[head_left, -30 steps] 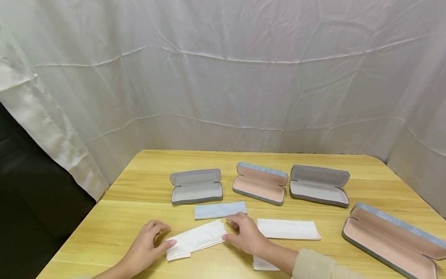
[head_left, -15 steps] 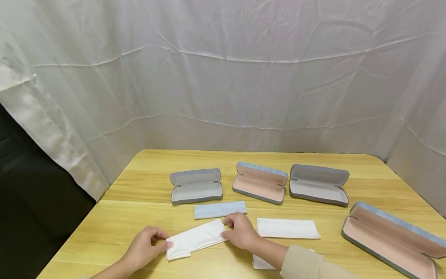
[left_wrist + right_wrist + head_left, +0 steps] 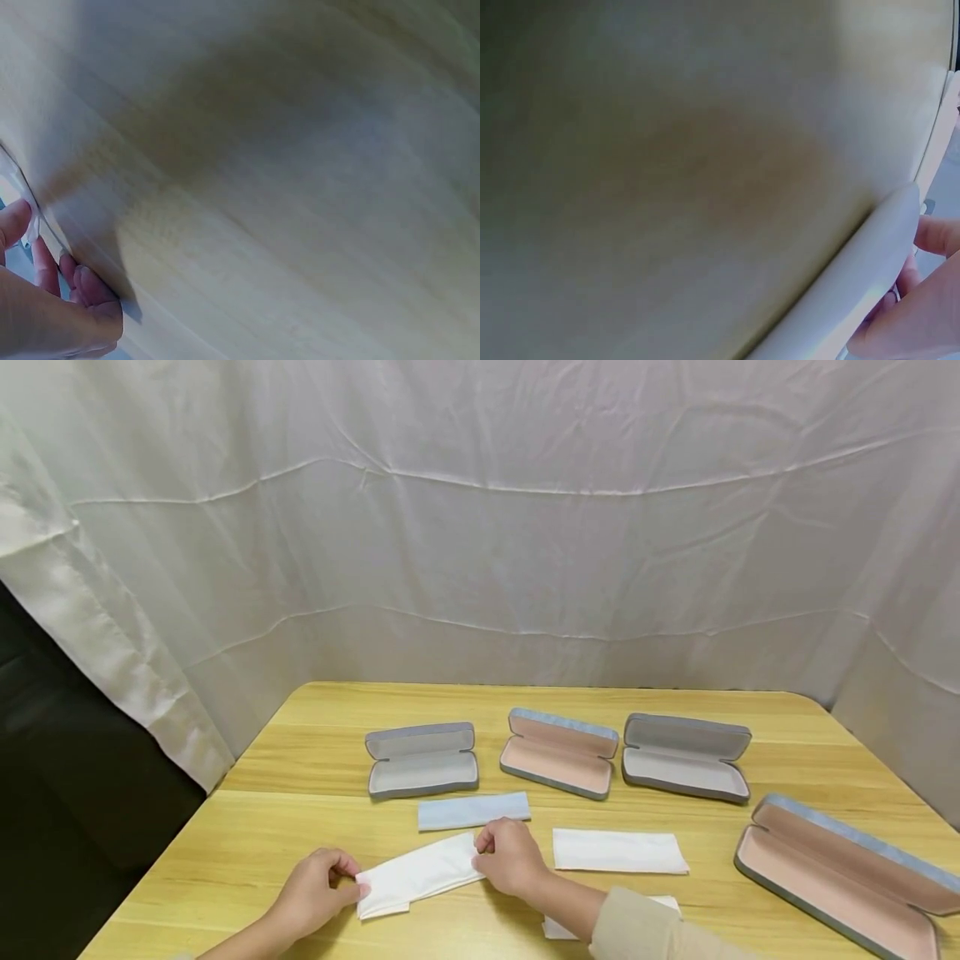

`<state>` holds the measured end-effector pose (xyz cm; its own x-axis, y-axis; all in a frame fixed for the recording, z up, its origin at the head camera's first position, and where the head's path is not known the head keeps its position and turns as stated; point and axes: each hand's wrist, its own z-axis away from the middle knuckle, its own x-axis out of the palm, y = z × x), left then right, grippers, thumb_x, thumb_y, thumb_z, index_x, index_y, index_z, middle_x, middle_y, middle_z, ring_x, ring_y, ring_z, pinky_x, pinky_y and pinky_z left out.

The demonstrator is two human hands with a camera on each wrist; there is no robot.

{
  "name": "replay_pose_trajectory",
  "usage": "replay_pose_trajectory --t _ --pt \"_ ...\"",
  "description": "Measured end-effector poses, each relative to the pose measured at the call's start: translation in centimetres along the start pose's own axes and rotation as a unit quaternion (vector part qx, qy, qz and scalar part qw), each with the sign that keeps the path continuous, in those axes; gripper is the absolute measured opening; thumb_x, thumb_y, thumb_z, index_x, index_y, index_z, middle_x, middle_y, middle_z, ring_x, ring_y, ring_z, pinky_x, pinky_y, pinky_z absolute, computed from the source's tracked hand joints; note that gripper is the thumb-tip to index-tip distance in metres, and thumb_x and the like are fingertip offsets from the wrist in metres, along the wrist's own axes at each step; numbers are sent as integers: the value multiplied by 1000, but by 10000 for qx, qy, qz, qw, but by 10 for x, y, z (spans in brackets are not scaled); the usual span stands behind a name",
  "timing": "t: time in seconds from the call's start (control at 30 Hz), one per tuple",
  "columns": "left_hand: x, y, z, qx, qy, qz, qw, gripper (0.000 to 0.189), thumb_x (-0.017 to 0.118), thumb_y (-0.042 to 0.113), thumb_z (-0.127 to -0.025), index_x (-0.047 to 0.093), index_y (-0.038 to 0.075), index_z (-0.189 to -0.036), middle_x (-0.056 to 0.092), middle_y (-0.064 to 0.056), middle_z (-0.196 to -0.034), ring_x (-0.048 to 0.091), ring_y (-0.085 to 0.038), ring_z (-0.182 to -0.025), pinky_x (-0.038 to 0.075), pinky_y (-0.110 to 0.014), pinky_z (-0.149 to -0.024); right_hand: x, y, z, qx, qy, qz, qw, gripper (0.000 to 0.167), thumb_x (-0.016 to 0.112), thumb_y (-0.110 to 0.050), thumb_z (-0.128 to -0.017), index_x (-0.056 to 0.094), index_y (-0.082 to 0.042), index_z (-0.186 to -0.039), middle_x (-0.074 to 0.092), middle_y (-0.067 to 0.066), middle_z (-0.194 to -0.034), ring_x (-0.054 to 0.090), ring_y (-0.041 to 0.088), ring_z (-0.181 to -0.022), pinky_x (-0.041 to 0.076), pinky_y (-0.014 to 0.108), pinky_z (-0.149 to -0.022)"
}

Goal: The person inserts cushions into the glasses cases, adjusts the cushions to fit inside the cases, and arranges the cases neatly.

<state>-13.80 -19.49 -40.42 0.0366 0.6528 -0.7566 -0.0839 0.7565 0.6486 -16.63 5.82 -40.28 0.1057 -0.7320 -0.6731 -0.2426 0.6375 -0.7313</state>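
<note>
A white folded cloth [image 3: 420, 872] lies slanted on the table in the head view. My left hand [image 3: 315, 889] pinches its left end, thumb on top and curled fingers at the edge. At the right end, my right hand [image 3: 510, 860] pinches the corner between thumb and fingers. Just behind the cloth lies a light blue folded cloth [image 3: 472, 811], close to the right fingertips. In the left wrist view, the left thumb and fingers [image 3: 45, 262] meet a bit of white cloth at the frame's edge. The right hand [image 3: 915, 315] shows only partly in its wrist view.
Another white folded cloth [image 3: 622, 852] lies to the right. A further white cloth [image 3: 558, 929] is partly covered by the right forearm. Behind stand eyeglass cases with raised lids: grey [image 3: 423, 772], pink-lined [image 3: 558, 764], dark grey [image 3: 686, 768]. A larger pink-lined case [image 3: 840, 893] sits at right.
My left hand has drawn in its fingers to pinch the cloth's left end. My right hand has shifted slightly left and pinches the right end. The cloth has barely moved.
</note>
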Motion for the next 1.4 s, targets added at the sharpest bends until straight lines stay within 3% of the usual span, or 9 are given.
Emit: replay_pose_trajectory --t 0.27,0.5,0.63,0.77,0.87,1.13,1.4 --pt "3 5 1 3 37 599 9982 13 70 0 -76 58 2 -80 56 -1 -69 47 -10 -64 39 -18 -55 -1 -3 -1 -28 -112 -621 9980 12 64 5 -76 54 -2 -73 48 0 -66 43 8 -63 37 17 -54" --pt "3 8 -1 15 229 981 9949 11 64 -4 -79 56 -1 -85 55 -2 -68 45 -8 -60 38 -18 -52 -2 -2 -5 312 -254 -1247 9914 12 62 8 -79 54 3 -88 44 1 -71 41 13 -67 37 19 -55" --pt "3 8 -3 -17 256 1014 9945 12 64 -3 -81 57 -2 -91 58 -2 -71 47 -9 -63 40 -19 -54 -1 -2 -7 535 -286 -1477 9872 30 61 9 -79 55 11 -108 44 1 -72 38 13 -65 34 18 -52" --pt "2 8 -4 -26 304 990 9946 18 63 -3 -81 62 -4 -100 61 -3 -74 49 -8 -65 42 -18 -56 -1 -2 -7 692 -337 -1598 9841 39 62 9 -78 54 14 -116 44 0 -70 37 12 -62 33 18 -52" --pt "2 9 -4 -59 336 938 9950 20 64 -3 -81 65 -4 -102 64 -3 -75 51 -8 -66 44 -17 -57 -3 -4 -7 801 -360 -1704 9815 37 63 9 -77 56 13 -113 44 0 -70 38 12 -63 34 19 -53" --pt "1 7 -8 30 455 720 9964 9 63 0 -83 65 -3 -92 63 -3 -77 51 -8 -69 43 -17 -59 -2 -8 -9 1289 -400 -1900 9725 24 71 2 -75 62 6 -98 68 7 -76 52 7 -58 41 21 -49" --pt "4 10 -9 148 486 862 9950 9 63 0 -84 63 -3 -92 62 -4 -77 50 -8 -69 43 -17 -59 -3 -10 -8 1759 -374 -1861 9659 14 73 -1 -73 65 3 -85 69 8 -67 52 8 -51 45 21 -48"
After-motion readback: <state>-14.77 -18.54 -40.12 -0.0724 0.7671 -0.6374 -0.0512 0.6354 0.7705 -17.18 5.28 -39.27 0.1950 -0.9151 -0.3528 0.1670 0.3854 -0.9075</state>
